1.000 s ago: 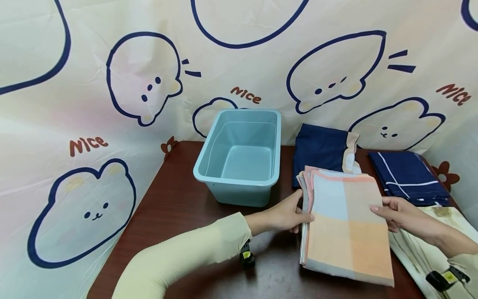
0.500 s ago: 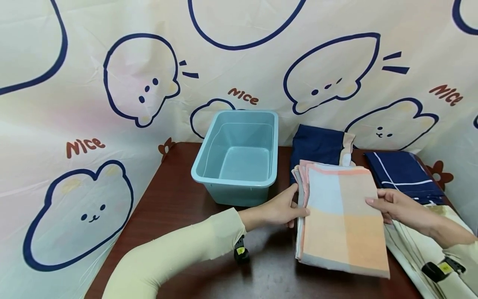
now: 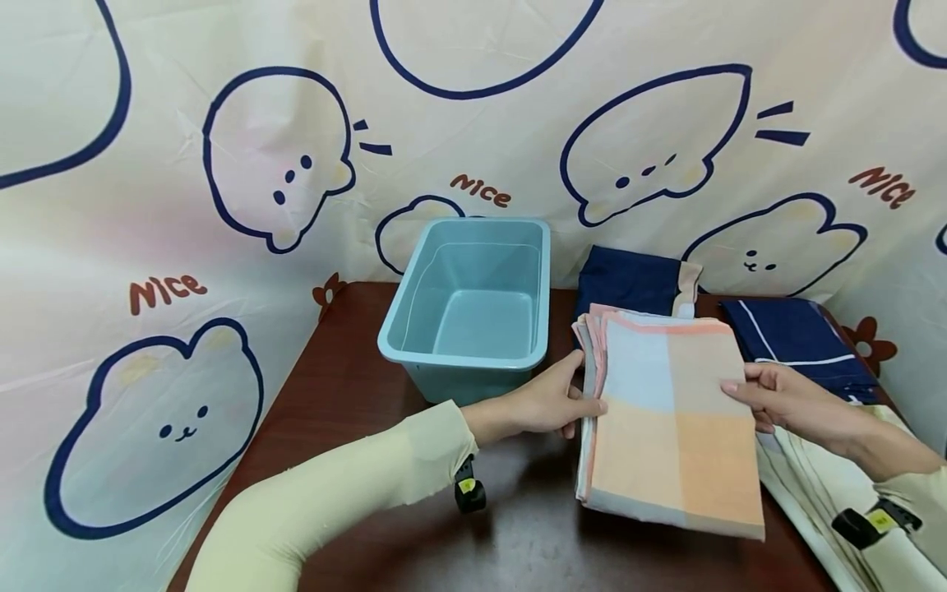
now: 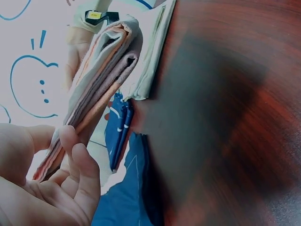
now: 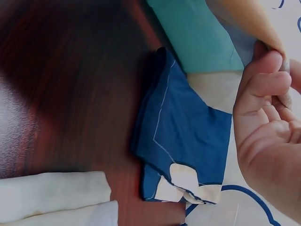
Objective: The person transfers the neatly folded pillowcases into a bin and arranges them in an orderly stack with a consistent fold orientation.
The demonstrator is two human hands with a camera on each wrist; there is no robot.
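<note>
A thick folded checked cloth (image 3: 673, 419) in pale blue, beige and orange, with pink edging, is held up at a tilt over the table. Its layered folds face the camera in the left wrist view. My left hand (image 3: 543, 400) pinches its left edge, thumb on the front and fingers behind. On the opposite edge, my right hand (image 3: 799, 403) grips the cloth between thumb and fingers. Only a curved corner of this cloth shows in the right wrist view, above the curled fingers (image 5: 268, 82).
A light blue plastic tub (image 3: 392, 341) stands at the back of the dark red-brown table (image 3: 325, 395). Behind the held cloth lies a navy folded cloth (image 3: 625, 275). At right are another navy cloth with white lines (image 3: 802, 333) and cream folded fabric (image 3: 806, 485).
Both hands have lifted the checked cloth slightly up and away from the body. The head view has shifted a little. The grips look the same.
</note>
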